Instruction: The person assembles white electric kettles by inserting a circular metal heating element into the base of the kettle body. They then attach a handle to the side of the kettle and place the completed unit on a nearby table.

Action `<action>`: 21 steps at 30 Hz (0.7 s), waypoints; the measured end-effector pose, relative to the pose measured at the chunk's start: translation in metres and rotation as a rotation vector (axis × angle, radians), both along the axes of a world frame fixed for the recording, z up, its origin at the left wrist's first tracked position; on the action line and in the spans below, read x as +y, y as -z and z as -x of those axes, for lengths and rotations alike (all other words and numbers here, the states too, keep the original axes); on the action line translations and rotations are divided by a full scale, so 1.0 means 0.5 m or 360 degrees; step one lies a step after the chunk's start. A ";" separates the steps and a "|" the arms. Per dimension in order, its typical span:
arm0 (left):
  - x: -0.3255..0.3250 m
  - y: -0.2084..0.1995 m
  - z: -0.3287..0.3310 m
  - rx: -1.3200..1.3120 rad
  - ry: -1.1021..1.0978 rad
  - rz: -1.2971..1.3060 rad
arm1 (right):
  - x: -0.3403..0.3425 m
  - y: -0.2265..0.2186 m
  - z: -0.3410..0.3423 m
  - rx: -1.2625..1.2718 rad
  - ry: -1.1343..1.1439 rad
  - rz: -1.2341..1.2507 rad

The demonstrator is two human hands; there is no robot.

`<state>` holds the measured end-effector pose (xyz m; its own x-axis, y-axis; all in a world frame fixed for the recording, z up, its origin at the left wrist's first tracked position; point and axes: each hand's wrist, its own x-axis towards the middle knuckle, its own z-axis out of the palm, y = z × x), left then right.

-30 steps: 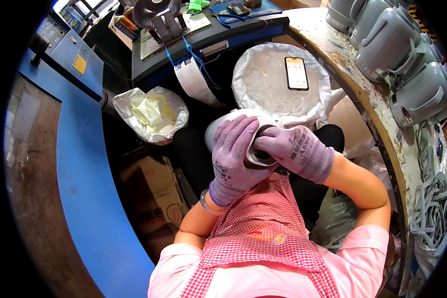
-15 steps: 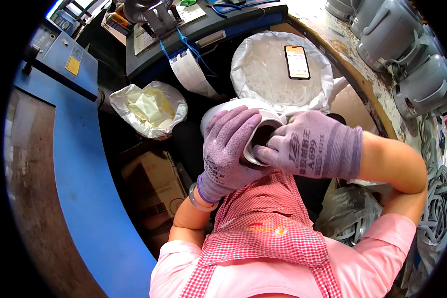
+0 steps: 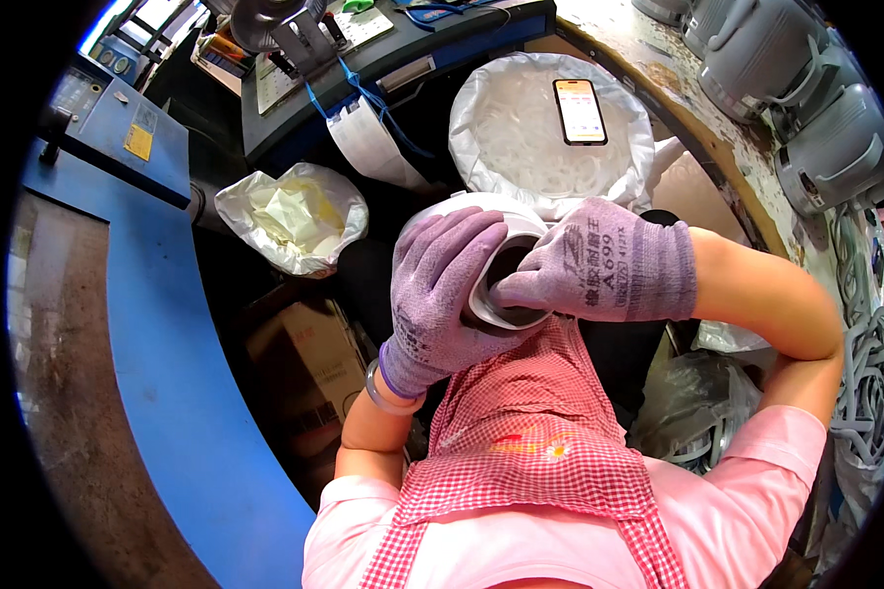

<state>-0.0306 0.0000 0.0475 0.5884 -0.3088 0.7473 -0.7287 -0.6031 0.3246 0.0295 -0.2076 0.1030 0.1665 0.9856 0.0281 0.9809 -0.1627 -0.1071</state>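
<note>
In my lap sits a white jug-like vessel (image 3: 511, 309), tilted so its round mouth and dark inside face up toward me. My left hand (image 3: 447, 285), in a purple-grey knit glove, is closed around its left side with the fingers laid over the body. At the mouth's right edge, my right hand (image 3: 589, 265), gloved the same way, is curled with its fingertips dipped just inside the rim. Whatever those fingertips may pinch is hidden. Behind the vessel stands a white-lined tub (image 3: 469, 162) full of clear rings, with a phone (image 3: 580, 112) lying on top.
A white-lined bin (image 3: 290, 221) with pale yellow sheets stands at the left, beside a blue machine (image 3: 182, 373). Several grey jugs (image 3: 835, 152) crowd the worn bench at the right. Below them hang grey strips (image 3: 869, 383). A dark workbench (image 3: 481, 39) spans the back.
My right hand has shifted slightly left and up along the vessel's rim, its fingers still at the mouth. My left hand keeps its hold. The whole view has shifted a little.
</note>
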 end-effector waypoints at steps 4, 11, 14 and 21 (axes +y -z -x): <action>0.003 -0.008 0.009 0.0020 -0.0002 -0.0030 | -0.007 -0.023 0.003 0.0230 0.0006 0.0222; 0.093 -0.046 0.040 -0.0152 -0.0377 0.0321 | -0.100 0.019 -0.034 0.1154 0.0584 -0.1217; 0.135 0.002 0.065 -0.0285 -0.0336 0.0736 | -0.133 0.178 -0.121 0.1255 0.1365 -0.1334; 0.142 0.175 0.114 0.0721 -0.0424 0.0206 | -0.080 0.203 -0.276 0.1519 0.1355 -0.1766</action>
<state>-0.0876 0.0711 -0.0401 0.9059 -0.0269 0.4226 -0.3258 -0.6820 0.6548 0.1675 -0.2474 0.0013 0.9658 0.1895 0.1771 0.1836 -0.0173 -0.9828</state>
